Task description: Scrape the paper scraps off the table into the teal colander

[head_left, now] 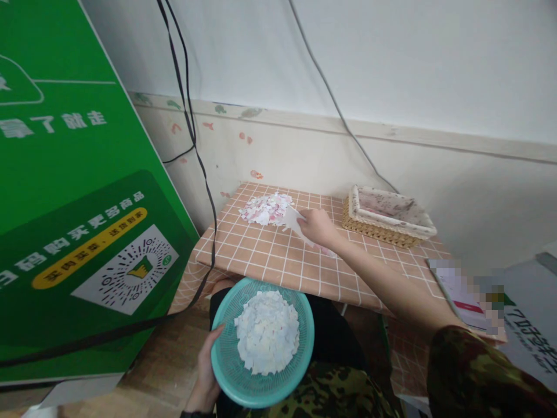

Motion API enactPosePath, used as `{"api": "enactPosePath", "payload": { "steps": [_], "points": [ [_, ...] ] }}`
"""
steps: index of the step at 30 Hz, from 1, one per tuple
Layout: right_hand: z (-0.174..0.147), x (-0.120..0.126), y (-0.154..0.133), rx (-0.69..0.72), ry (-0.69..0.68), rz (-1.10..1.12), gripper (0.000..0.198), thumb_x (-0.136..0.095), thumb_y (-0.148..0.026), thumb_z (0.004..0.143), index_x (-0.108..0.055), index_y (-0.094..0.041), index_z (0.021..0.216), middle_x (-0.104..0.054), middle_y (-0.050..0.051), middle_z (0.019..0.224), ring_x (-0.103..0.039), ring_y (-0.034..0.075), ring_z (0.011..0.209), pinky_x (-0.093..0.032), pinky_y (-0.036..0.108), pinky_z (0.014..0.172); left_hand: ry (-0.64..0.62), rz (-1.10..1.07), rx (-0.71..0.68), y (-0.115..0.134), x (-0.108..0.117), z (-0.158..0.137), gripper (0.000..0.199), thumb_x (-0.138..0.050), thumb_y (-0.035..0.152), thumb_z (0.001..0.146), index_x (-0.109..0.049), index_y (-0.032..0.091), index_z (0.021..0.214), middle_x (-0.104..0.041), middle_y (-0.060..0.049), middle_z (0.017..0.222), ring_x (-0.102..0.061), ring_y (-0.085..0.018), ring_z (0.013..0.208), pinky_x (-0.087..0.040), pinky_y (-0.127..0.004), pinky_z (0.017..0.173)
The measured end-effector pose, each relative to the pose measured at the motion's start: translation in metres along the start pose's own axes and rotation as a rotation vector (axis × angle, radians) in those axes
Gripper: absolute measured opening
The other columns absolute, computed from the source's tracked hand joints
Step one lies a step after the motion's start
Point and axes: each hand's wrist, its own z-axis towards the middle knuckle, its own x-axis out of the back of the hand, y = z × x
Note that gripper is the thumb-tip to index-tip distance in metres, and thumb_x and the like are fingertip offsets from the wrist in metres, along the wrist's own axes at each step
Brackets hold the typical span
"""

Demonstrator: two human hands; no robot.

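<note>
My left hand (208,366) grips the rim of a round teal plastic basket (306,342) over my lap, its thumb on the near-left edge. Inside the basket lies a mound of small white paper scraps (267,331). Out over the table, my right hand (317,225) is closed on a white sheet of paper (297,223), holding it at the edge of a second pile of torn paper pieces (267,209), white with some pink. Part of the sheet is hidden behind the fingers.
A checked brown cloth covers the table (252,255). A lined wicker basket (387,220) stands by the wall, and a flat item with a partly blurred surface (456,293) lies at the right edge. Black cables (202,168) hang beside a green panel (56,174).
</note>
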Motion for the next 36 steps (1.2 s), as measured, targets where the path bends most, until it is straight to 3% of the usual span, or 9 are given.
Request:
{"api": "enactPosePath", "payload": {
  "steps": [12, 17, 26, 36],
  "points": [
    [0.016, -0.003, 0.004, 0.125, 0.028, 0.075, 0.024, -0.046, -0.024, 0.084, -0.067, -0.021, 0.093, -0.07, 0.006, 0.084, -0.06, 0.018, 0.074, -0.034, 0.027, 0.066, -0.01, -0.002, 0.012, 0.0, 0.003, 0.002, 0.013, -0.064, 0.02, 0.067, -0.07, 0.013, 0.076, -0.074, -0.007, 0.073, -0.069, -0.024, 0.07, -0.054, -0.035, 0.068],
    [0.022, 0.003, 0.01, 0.186, -0.008, 0.117, 0.023, -0.048, -0.024, 0.083, -0.068, -0.021, 0.094, -0.07, 0.005, 0.088, -0.06, 0.018, 0.079, -0.035, 0.027, 0.067, -0.024, -0.018, 0.012, 0.0, 0.007, 0.004, 0.012, -0.065, 0.02, 0.067, -0.07, 0.013, 0.075, -0.074, -0.005, 0.07, -0.068, -0.022, 0.063, -0.054, -0.035, 0.065],
    [0.026, 0.008, 0.011, 0.218, -0.057, 0.141, 0.021, -0.051, -0.025, 0.082, -0.07, -0.021, 0.088, -0.07, 0.004, 0.085, -0.06, 0.017, 0.077, -0.036, 0.026, 0.066, -0.015, -0.002, 0.006, -0.001, 0.005, 0.003, 0.013, -0.066, 0.021, 0.067, -0.071, 0.013, 0.076, -0.074, -0.007, 0.071, -0.067, -0.022, 0.063, -0.054, -0.035, 0.064],
    [0.023, -0.005, 0.002, 0.21, -0.021, 0.271, 0.024, -0.052, -0.024, 0.084, -0.069, -0.023, 0.1, -0.07, 0.004, 0.098, -0.063, 0.019, 0.09, -0.04, 0.027, 0.075, -0.027, -0.013, -0.004, -0.002, 0.008, 0.004, 0.012, -0.065, 0.022, 0.067, -0.07, 0.013, 0.074, -0.074, -0.006, 0.07, -0.067, -0.022, 0.062, -0.054, -0.036, 0.065]
  ]
}}
